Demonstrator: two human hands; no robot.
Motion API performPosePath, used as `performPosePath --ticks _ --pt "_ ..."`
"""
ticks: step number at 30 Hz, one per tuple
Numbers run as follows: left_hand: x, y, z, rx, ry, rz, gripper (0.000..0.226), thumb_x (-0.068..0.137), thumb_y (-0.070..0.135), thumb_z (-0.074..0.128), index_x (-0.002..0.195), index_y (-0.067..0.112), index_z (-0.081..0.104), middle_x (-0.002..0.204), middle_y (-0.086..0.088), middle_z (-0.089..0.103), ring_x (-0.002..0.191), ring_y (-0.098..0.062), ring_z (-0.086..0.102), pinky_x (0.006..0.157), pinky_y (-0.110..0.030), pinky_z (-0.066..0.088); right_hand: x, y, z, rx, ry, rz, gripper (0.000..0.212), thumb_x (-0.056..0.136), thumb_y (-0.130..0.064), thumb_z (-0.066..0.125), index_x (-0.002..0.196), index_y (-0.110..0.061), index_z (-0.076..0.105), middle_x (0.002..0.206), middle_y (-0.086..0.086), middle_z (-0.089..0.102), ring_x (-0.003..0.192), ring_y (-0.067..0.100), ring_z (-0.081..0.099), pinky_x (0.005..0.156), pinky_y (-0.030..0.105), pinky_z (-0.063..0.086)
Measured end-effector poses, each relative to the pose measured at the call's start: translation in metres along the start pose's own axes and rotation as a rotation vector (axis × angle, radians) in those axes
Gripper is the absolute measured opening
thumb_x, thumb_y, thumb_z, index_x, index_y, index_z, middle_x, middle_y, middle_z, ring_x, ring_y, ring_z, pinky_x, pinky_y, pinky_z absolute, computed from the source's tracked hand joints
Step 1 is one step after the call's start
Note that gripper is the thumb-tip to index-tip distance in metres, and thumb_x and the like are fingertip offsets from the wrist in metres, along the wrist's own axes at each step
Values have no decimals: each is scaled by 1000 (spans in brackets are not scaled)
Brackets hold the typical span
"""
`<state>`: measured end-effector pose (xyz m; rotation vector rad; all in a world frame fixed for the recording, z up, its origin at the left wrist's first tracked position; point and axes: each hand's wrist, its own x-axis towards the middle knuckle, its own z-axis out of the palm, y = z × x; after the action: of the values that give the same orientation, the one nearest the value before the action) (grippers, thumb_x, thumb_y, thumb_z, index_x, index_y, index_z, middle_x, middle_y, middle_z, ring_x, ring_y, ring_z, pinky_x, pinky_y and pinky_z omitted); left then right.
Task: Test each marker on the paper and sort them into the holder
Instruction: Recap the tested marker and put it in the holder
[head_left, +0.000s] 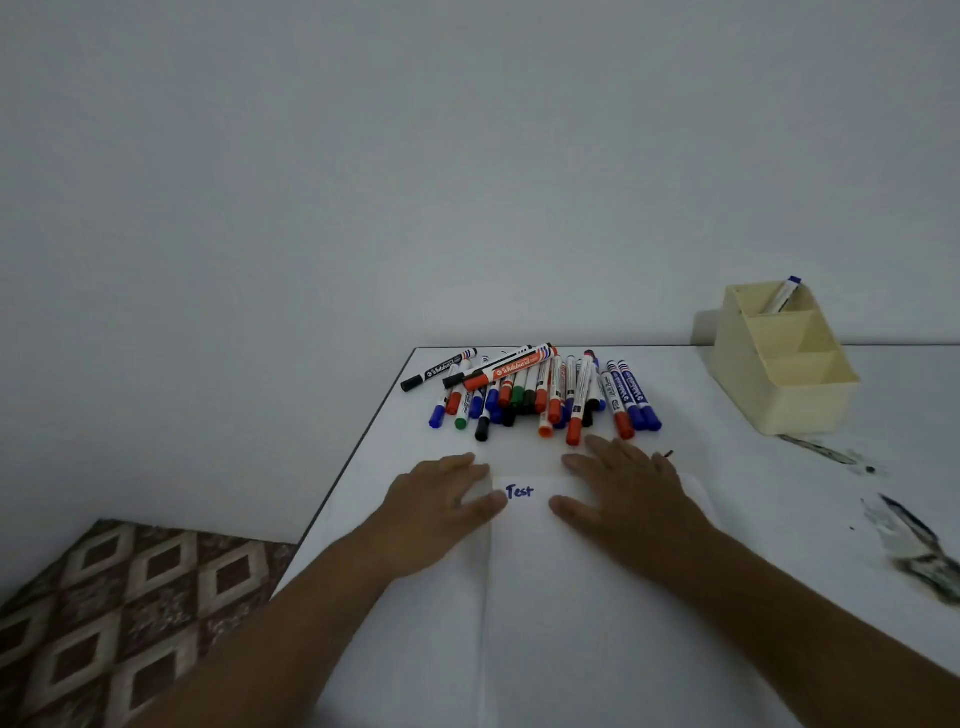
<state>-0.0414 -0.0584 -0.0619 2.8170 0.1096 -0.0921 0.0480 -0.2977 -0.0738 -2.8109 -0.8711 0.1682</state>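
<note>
White paper (545, 597) lies under both hands: left hand (441, 506) and right hand (631, 493) press flat, fingers straight, holding nothing, flanking a blue "Test" (519, 491). Next likely: pick from the marker pile (540, 395) just beyond, mostly lengthwise toward the person, caps nearest. One marker (784, 295) leans in the holder (784, 364), far right.

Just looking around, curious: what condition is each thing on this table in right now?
Left hand: flat on the paper, holding nothing.
Right hand: flat on the paper, holding nothing.
Paper: spread out, "Test" written in blue.
Markers: piled, capped.
Holder: upright, one marker in the back compartment.
</note>
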Motion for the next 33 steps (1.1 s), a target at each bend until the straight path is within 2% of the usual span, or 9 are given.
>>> performPosePath --ticks 3,6,10,18,21,24,26,30,33 --pt "20 -7 -17 -295 228 -71 41 97 59 48 125 34 65 127 11 64 109 -2 58 88 -22 43 0 -1 2 -10 24 4 71 96 -75 25 157 -40 20 170 -6 12 156 19 9 126 54 7" --pt "48 -21 -37 -314 422 -90 14 97 40 58 104 35 69 105 16 66 90 -1 60 76 -22 44 0 -1 1 -14 20 6 70 97 -74 24 158 -40 19 170 -7 11 157 18 8 126 53 5" --pt "94 -52 -60 -166 496 -184 18 99 29 54 110 27 69 111 8 66 96 -10 58 84 -26 43 -2 0 -1 -7 6 16 69 97 -73 25 158 -40 19 170 -7 11 157 18 7 126 52 4" --pt "157 -97 -67 85 341 -290 42 100 35 52 140 23 55 143 -2 54 132 -24 48 107 -38 41 1 2 3 30 18 28 70 94 -76 26 156 -42 23 169 -7 12 156 16 8 126 49 3" --pt "169 -103 -63 170 304 -320 36 100 33 50 130 17 62 130 -5 60 125 -28 52 96 -36 46 4 3 4 47 23 29 72 93 -78 27 155 -43 24 169 -7 12 156 16 9 126 49 3" --pt "172 -109 -57 182 332 -345 25 98 27 49 93 10 67 102 -7 66 93 -26 60 71 -31 46 4 3 4 59 23 35 72 92 -78 28 155 -43 25 169 -6 12 156 16 10 126 48 3" --pt "170 -112 -54 197 355 -368 27 98 26 50 80 10 63 85 -6 61 78 -22 57 59 -28 39 4 3 5 63 32 35 72 92 -78 29 155 -43 26 169 -6 11 156 17 10 127 49 4" --pt "148 -117 -52 89 432 -370 27 93 18 51 66 12 54 72 -6 57 74 -27 57 55 -29 36 4 4 5 109 60 41 69 91 -78 35 150 -44 33 168 -5 12 155 18 13 127 48 9" --pt "120 -109 -52 -59 521 -323 21 93 19 52 80 12 68 80 0 64 78 -20 58 61 -25 38 3 4 2 139 98 35 62 89 -77 44 142 -45 43 167 -5 15 153 19 18 126 47 17"
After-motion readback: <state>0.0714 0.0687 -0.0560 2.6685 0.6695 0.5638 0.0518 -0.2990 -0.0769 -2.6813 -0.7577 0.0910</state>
